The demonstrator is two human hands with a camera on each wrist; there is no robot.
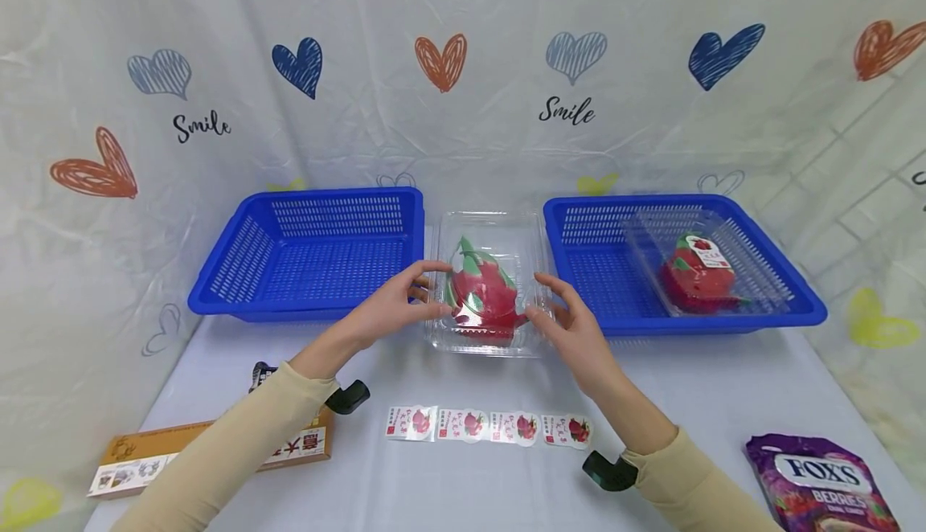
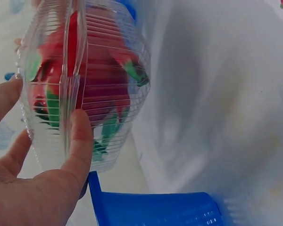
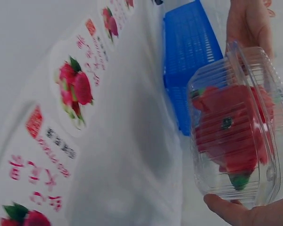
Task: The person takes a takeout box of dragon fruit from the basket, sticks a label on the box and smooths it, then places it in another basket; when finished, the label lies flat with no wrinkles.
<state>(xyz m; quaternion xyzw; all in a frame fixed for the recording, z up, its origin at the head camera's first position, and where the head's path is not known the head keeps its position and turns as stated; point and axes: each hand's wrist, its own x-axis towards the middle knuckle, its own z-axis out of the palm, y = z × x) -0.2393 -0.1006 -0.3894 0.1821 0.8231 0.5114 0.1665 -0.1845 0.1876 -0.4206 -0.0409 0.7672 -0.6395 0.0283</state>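
Observation:
A clear plastic clamshell box (image 1: 499, 231) with a red and green dragon fruit (image 1: 483, 292) inside stands on the white table between two blue baskets. My left hand (image 1: 440, 288) grips its left side; in the left wrist view the thumb (image 2: 80, 136) presses on the box's (image 2: 104, 84) seam with the fingers behind it. My right hand (image 1: 537, 297) holds the right side, and a fingertip (image 3: 236, 213) lies under the box (image 3: 236, 127) in the right wrist view.
An empty blue basket (image 1: 325, 194) stands at the back left. A second blue basket (image 1: 810, 305) at the back right holds a labelled clamshell of dragon fruit (image 1: 705, 271). Near me lie a strip of fruit stickers (image 1: 488, 426), a flat brown box (image 1: 145, 456) and a purple candy bag (image 1: 821, 480).

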